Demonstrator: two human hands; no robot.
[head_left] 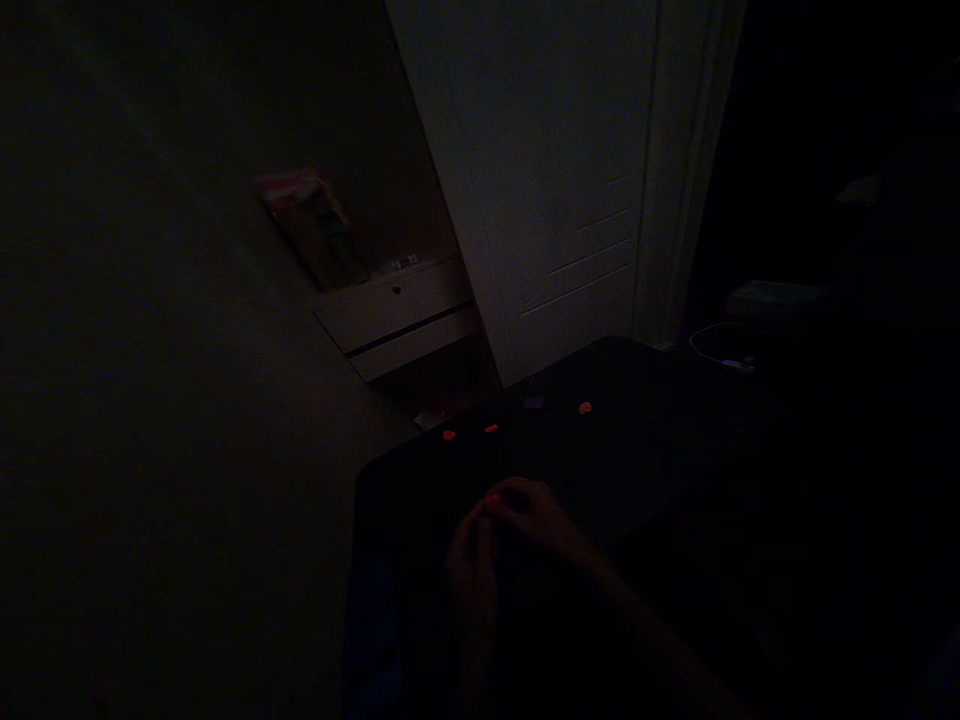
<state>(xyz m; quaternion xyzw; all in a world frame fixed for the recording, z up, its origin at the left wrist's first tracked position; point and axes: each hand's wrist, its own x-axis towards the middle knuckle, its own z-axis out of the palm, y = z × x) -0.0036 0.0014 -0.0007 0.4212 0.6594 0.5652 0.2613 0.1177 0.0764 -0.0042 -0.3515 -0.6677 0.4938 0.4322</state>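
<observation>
The picture is very dark. Over the dark table, my left hand and my right hand meet with their fingertips together. Between them shows a small bright red-orange piece, pinched by both hands; its exact kind is too dim to tell. Farther back on the table lie a small round orange piece, a short orange bar-shaped piece and a rounded orange lump. A small dark purple object sits between the bar and the lump.
A pale door rises behind the table. Left of it is a drawer unit with a reddish package above. A white cable with a plug-like end lies at the right, near a pale box. Something bluish is at the lower left.
</observation>
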